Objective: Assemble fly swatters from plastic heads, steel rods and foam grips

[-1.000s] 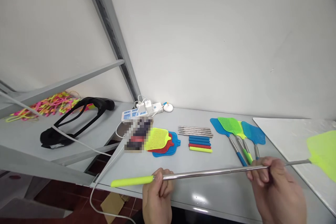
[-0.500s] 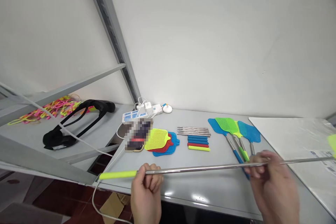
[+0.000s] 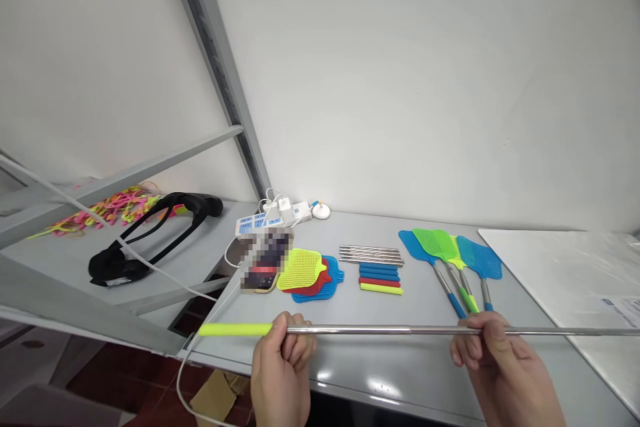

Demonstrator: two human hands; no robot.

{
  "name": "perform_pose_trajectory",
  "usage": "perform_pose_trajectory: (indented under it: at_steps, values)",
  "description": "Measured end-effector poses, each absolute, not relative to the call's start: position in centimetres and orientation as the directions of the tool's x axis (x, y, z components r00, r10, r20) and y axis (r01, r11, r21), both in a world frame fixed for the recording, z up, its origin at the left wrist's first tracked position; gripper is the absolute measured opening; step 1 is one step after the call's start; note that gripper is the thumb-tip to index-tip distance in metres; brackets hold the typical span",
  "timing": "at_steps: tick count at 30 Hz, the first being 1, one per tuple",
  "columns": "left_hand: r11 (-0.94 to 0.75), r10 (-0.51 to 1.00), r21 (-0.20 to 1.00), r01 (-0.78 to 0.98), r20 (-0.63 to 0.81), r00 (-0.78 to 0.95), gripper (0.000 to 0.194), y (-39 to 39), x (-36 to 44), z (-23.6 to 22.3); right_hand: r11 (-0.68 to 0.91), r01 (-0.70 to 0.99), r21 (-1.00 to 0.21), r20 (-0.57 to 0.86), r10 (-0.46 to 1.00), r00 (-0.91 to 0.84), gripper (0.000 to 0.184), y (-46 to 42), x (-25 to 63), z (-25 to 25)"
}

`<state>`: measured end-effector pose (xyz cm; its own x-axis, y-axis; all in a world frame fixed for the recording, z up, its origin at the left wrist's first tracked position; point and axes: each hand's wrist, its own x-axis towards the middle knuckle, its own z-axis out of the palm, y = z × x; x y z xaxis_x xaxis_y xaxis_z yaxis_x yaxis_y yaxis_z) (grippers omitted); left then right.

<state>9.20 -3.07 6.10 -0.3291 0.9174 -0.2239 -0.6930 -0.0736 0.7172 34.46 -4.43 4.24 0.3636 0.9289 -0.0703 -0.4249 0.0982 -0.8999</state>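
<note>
A telescopic fly swatter (image 3: 370, 329) stretches level across the front of the table, its rod drawn out long. My left hand (image 3: 283, 373) is closed around it where the yellow handle meets the metal rod. Farther along, my right hand (image 3: 507, 367) pinches the rod between thumb and fingers. The swatter's far end runs out of view at the right. Beyond my right hand lie several assembled fly swatters (image 3: 440, 247) with blue, green and yellow heads. Between the hands, farther back, are metal rods (image 3: 370, 253) and coloured handles (image 3: 380, 277). Loose swatter heads (image 3: 300, 269) overlap left of them.
A phone (image 3: 267, 273), partly blurred, lies beside the loose heads, with a power strip (image 3: 250, 223) and chargers behind. White sheeting (image 3: 565, 267) covers the right side. At left, a metal shelf frame (image 3: 235, 100) stands near a black headset (image 3: 150, 240). A cable droops over the front edge.
The swatter has levelled, its right part dropping slightly, and its yellow-green head has left view at the right. My right hand has shifted a little left and lower; my left still grips near the handle.
</note>
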Motion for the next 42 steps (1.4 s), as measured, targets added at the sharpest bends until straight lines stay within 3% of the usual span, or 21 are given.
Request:
perform_pose_trajectory:
  at_steps: [4, 8, 17, 23, 30, 38, 42]
  values:
    - [0.058, 0.96, 0.821, -0.567, -0.202, -0.195, 0.049, -3.7, 9.5, 4.6, 0.065, -0.436, -0.898, -0.122, 0.913, 0.389, 0.027, -3.9, 35.9, 3.5]
    - [0.103, 0.954, 0.752, -0.65, -0.26, -0.149, 0.054, -3.9, 8.8, 3.9, 0.093, -0.442, -0.892, -0.126, 0.889, 0.44, 0.027, -3.7, 37.1, 2.9]
    - [0.001, 0.926, 0.788, -0.616, -0.233, -0.297, 0.048, -3.7, 6.8, 4.3, 0.1, -0.432, -0.896, -0.105, 0.899, 0.424, 0.027, -3.7, 36.9, 2.8]
    - [-0.089, 0.839, 0.733, -0.675, -0.31, -0.447, 0.045, -3.0, 8.4, 5.0, 0.111, -0.449, -0.886, -0.089, 0.911, 0.401, 0.022, -3.9, 35.4, 3.1]
    - [0.044, 0.94, 0.694, -0.718, -0.272, -0.205, 0.051, -3.7, 13.6, 2.5, 0.098, -0.424, -0.901, 0.0, 0.975, 0.224, 0.016, -4.1, 30.9, 3.6]
    - [0.04, 0.969, 0.704, -0.709, -0.199, -0.143, 0.059, -4.9, 15.9, 2.5, -0.005, -0.468, -0.884, 0.003, 1.0, -0.017, 0.02, -4.5, 27.6, 3.1]
    - [-0.026, 0.967, 0.76, -0.649, -0.147, -0.21, 0.057, -4.7, 15.2, 2.6, -0.059, -0.504, -0.861, -0.039, 0.998, -0.051, 0.026, -4.0, 28.5, 3.5]
